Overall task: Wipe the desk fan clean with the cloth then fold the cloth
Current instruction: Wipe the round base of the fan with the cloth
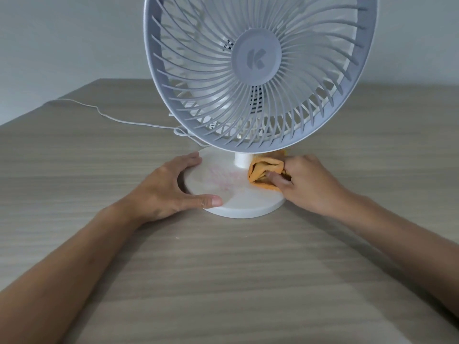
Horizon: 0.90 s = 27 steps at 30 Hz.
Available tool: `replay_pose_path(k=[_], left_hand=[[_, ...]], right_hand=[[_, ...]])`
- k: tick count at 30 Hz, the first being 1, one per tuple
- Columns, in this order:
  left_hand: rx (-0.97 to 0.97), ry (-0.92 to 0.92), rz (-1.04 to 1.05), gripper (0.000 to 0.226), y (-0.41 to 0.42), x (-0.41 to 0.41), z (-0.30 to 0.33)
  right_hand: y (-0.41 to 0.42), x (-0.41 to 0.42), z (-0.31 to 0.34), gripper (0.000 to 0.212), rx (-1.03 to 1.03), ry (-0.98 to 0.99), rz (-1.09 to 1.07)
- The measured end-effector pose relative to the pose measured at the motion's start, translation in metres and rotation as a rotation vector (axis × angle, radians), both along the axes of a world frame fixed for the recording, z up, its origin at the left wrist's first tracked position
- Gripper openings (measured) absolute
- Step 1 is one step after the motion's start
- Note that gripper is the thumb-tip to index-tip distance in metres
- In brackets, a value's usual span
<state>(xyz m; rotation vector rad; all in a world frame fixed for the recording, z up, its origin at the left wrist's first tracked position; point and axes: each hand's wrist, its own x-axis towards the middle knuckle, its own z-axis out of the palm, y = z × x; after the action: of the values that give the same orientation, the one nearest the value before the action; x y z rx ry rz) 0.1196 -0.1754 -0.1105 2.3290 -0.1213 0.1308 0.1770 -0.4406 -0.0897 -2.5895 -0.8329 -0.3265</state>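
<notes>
A white desk fan (258,70) stands on a wooden table, its round grille facing me above a flat round base (236,194). Faint pink marks show on the base's top. My left hand (171,187) holds the base's left rim, fingers along the far side and thumb on the near edge. My right hand (308,184) grips a bunched orange cloth (263,172) and presses it on the right part of the base, beside the short white neck (242,160).
The fan's white power cord (111,117) trails across the table (223,281) from behind the fan to the far left edge. A pale wall rises behind the table.
</notes>
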Motion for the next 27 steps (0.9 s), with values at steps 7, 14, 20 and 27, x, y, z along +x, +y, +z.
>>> replay_pose_path(k=[7, 14, 20, 27], left_hand=[[0.041, 0.005, -0.008, 0.132, 0.002, -0.001, 0.004], [0.059, 0.067, -0.117, 0.142, 0.013, -0.003, 0.012], [0.106, 0.072, -0.096, 0.148, 0.013, -0.003, 0.011], [0.160, 0.038, -0.034, 0.142, 0.010, -0.006, 0.007]], right_hand=[[0.023, -0.032, -0.001, 0.041, -0.017, 0.011, 0.142], [0.059, -0.027, -0.001, 0.042, -0.085, 0.028, 0.118], [0.075, -0.026, 0.002, 0.041, -0.152, 0.066, 0.114], [0.034, -0.037, 0.008, 0.045, -0.062, 0.095, 0.310]])
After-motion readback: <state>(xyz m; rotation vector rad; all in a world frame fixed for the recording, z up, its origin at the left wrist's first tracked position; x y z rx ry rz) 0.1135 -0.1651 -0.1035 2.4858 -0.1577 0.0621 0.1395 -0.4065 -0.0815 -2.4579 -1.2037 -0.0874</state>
